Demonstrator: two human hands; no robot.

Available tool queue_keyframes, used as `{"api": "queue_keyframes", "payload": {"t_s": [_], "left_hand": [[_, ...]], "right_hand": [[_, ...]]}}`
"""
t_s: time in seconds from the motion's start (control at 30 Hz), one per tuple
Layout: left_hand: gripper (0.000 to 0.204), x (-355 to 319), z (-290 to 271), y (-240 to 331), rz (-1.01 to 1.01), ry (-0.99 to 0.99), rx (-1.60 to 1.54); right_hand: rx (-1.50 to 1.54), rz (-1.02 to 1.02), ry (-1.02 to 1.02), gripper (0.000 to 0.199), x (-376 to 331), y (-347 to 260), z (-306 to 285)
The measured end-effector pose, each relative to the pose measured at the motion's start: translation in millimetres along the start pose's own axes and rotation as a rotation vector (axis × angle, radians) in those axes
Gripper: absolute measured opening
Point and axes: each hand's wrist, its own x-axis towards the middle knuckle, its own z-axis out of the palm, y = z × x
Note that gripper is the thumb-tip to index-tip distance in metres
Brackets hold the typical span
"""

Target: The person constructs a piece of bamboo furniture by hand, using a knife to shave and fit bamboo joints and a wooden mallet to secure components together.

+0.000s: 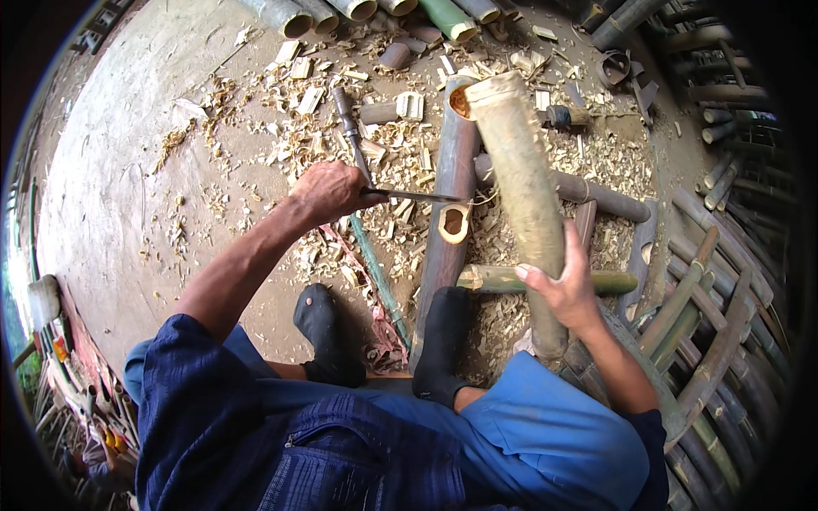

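My left hand (332, 189) is closed round the handle end of a chisel (413, 196), whose narrow blade points right across a brown bamboo pole (457, 157). The blade's tip is just above an oval hole (454, 223) cut through the pole wall; whether it touches the bamboo I cannot tell. A second opening (461, 102) shows at the pole's far end. My right hand (567, 285) grips a thick, pale wooden club (515, 162) near its lower end, its broad head tilted up and away from me. My foot in a black sock (445, 341) rests against the pole's near end.
Another tool with a turned handle (343, 106) lies beyond my left hand. Bamboo crosspieces (596, 194) and a yellow-green one (545, 279) lie right of the pole. Wood shavings (290, 153) cover the floor. Cut bamboo poles (281, 15) lie at the far edge; bamboo frames (716, 341) stack at right.
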Motion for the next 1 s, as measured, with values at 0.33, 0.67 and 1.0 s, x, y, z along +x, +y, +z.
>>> {"api": "queue_keyframes", "payload": {"t_s": [0.33, 0.67, 1.0], "left_hand": [[0.051, 1.8, 4.3, -3.9, -0.061, -0.051, -0.096], [0.051, 11.2, 10.1, -13.2, 0.023, -0.072, -0.154], [0.047, 8.8, 27.2, -21.8, 0.013, -0.202, -0.104]], "right_hand": [[-0.26, -0.081, -0.064, 0.082, 25.4, -5.9, 3.9], [-0.399, -0.06, -0.111, 0.087, 55.4, 0.2, -8.1], [-0.287, 0.276, -0.538, 0.105, 77.4, -6.5, 5.6]]}}
